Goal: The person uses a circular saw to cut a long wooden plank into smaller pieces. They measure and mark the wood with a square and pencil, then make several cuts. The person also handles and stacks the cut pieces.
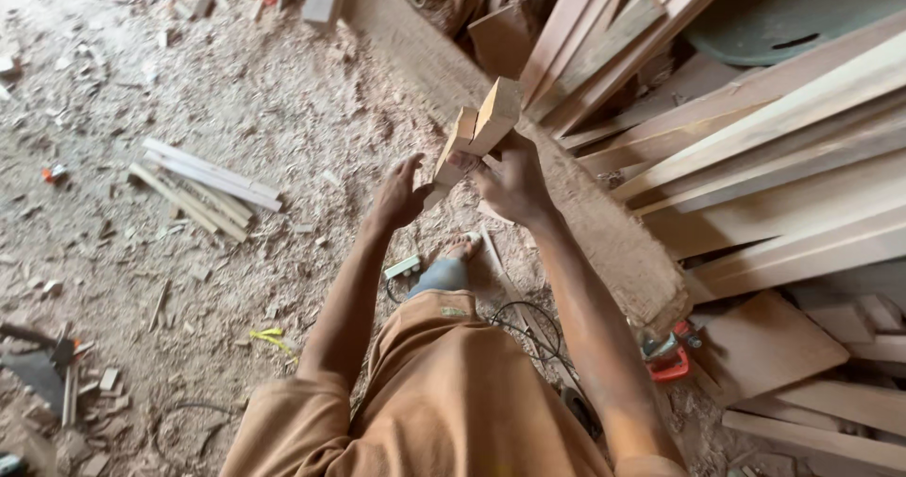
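Wood everywhere, head view: two short wooden blocks point(479, 130) held up at about chest height, in front of the person, over a sawdust-covered floor point(283, 109). Right hand point(514, 183) is clenched round the blocks' lower ends, fingers wrapped, blocks tilted up and to the right. Left hand point(401, 194) sits just beside them w/ fingers loosely spread, thumb up; fingertips look to be touching the lower block edge, but can't tell for sure. Person wears an orange-brown shirt point(444, 392). Stack of long planks point(783, 147) leans at right, near the right hand. Bundle of thin pale slats point(203, 189) lies on the floor at left, well apart from the hands. Red power tool point(668, 356) by the right forearm, black cable point(528, 331) next to it.
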